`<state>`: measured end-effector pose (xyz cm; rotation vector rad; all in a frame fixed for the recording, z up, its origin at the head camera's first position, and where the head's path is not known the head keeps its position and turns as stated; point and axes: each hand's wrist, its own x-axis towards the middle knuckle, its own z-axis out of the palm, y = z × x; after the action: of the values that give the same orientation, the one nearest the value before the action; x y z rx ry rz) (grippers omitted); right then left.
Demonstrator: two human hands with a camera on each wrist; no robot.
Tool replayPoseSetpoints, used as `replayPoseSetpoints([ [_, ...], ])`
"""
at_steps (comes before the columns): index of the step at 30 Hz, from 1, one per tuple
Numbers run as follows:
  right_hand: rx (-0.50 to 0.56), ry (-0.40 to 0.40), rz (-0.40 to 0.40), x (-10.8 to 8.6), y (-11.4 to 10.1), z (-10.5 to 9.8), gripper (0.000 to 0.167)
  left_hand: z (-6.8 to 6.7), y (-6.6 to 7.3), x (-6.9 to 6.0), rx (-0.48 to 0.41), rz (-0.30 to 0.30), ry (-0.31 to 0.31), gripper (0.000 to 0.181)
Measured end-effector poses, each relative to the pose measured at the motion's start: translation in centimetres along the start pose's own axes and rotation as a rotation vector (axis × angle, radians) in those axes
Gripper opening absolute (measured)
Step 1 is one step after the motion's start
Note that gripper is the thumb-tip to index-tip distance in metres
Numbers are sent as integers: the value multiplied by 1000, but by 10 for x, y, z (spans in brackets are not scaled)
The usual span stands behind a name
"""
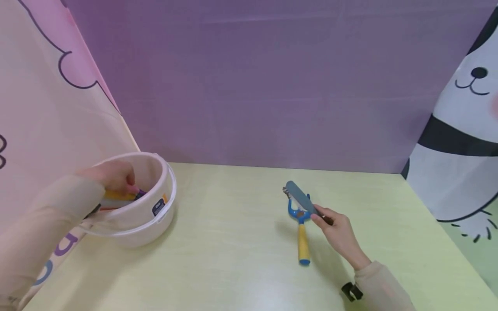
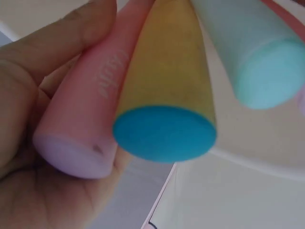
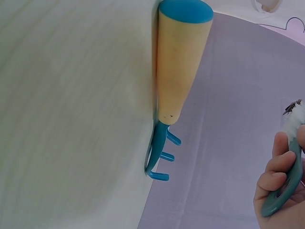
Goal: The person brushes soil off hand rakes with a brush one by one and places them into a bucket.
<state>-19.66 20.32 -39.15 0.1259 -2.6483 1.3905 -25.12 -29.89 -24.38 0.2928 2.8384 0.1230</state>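
My left hand (image 1: 113, 175) reaches into a white bucket (image 1: 155, 194) at the left of the table. In the left wrist view it holds a pink handle (image 2: 93, 95) with a lavender end. Against that lies a yellow handle (image 2: 167, 62) with a blue end, and a mint handle (image 2: 267, 67) is further right. Their working ends are hidden. My right hand (image 1: 340, 233) pinches a grey-blue tool (image 1: 301, 196) with a rounded end; its kind is unclear. Below it a hand rake (image 1: 303, 242) with blue prongs and a yellow handle rests on the table.
The pale wooden table (image 1: 225, 233) meets a purple backdrop (image 1: 264, 99) at its far edge. Printed sheets stand at both sides, with a panda (image 1: 459, 181) on the right one. A dark device (image 1: 352, 291) sits at the right cuff.
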Motion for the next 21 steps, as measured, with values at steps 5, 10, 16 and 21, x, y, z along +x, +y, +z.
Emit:
replayPoseSetpoints([
  [5,12,-4,0,0,1,0,37,-1,3,2,43,12,-18,24],
  [10,25,-15,-6,-2,0,-2,37,-1,6,-2,-54,-88,-63,32],
  [16,28,-29,-2,-3,0,-5,39,-2,8,-4,-93,-133,-75,42],
  [21,27,-35,-1,-2,2,-6,40,-4,9,-2,-117,-157,-92,55],
])
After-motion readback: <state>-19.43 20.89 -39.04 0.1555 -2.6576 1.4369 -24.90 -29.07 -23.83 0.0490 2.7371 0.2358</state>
